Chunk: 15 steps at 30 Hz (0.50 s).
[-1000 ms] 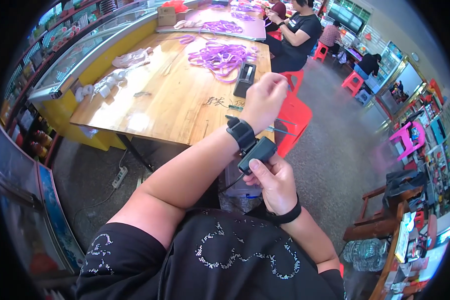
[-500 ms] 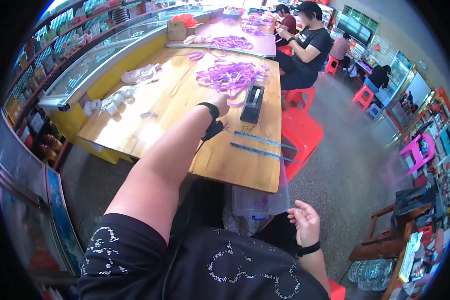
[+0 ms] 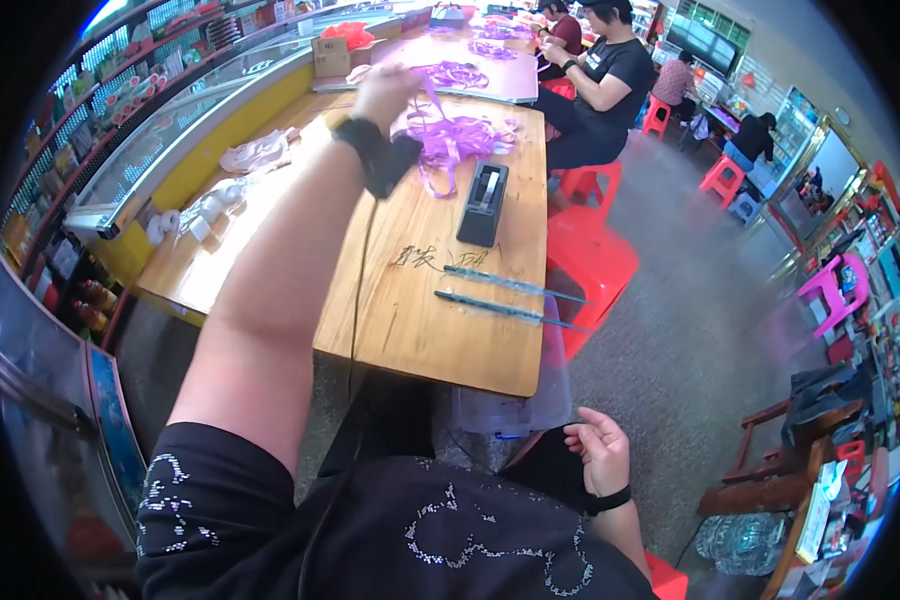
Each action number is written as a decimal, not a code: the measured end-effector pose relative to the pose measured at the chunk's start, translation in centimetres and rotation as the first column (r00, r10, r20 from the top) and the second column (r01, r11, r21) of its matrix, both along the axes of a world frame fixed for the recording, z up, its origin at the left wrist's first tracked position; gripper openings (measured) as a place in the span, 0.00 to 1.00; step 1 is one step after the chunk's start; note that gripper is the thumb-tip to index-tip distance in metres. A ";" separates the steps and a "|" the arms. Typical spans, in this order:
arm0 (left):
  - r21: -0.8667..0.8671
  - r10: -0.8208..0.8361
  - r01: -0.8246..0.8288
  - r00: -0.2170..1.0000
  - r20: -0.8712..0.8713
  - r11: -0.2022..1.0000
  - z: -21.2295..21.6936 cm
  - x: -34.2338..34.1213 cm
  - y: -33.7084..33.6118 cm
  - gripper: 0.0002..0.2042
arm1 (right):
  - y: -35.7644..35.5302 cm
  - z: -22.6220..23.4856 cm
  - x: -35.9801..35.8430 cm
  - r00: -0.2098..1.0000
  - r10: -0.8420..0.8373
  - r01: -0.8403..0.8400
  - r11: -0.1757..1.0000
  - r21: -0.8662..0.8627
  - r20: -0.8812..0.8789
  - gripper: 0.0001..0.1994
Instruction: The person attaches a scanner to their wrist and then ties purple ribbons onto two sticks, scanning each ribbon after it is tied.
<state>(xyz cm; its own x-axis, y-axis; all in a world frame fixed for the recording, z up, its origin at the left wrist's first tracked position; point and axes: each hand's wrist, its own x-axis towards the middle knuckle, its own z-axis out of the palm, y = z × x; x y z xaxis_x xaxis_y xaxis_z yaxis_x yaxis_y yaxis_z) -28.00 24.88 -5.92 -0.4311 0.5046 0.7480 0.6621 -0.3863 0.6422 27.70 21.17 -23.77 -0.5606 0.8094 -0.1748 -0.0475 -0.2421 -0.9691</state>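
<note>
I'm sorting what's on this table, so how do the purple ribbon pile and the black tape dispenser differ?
The purple ribbon pile is a loose tangle; the black tape dispenser is compact and boxy.
The pile spreads wider, while the dispenser is narrow.
The pile lies nearer the left hand; the dispenser stands apart from both hands.
Both are on the wooden table.
</note>
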 end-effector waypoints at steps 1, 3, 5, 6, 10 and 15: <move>-0.012 0.029 -0.029 0.995 0.097 1.000 2.5 3.7 -0.2 0.08 | 0.3 -0.3 0.4 0.999 -0.032 0.032 0.999 -0.009 0.001 0.14; 0.000 0.016 -0.017 0.973 0.228 1.000 9.3 9.2 -3.3 0.09 | 0.4 -0.1 0.5 0.999 -0.029 0.028 1.000 -0.009 -0.018 0.14; -0.121 -0.030 0.081 0.926 0.376 0.989 11.7 6.4 -4.5 0.07 | 0.3 0.9 -0.5 1.000 0.006 -0.006 1.000 0.019 -0.027 0.14; -0.128 -0.037 0.091 0.927 0.373 0.988 11.8 7.9 -4.1 0.07 | 0.4 1.2 -0.4 1.000 -0.005 0.005 1.000 0.013 -0.030 0.14; 0.051 -0.586 0.639 0.669 0.457 0.768 13.5 19.2 -6.5 0.03 | 0.8 3.8 -0.5 0.994 0.007 -0.001 0.998 0.059 -0.113 0.15; -0.168 -0.789 0.877 0.479 0.384 0.450 9.3 30.4 -6.8 0.09 | 1.3 9.9 -1.0 0.938 0.106 0.046 0.905 0.422 -0.329 0.31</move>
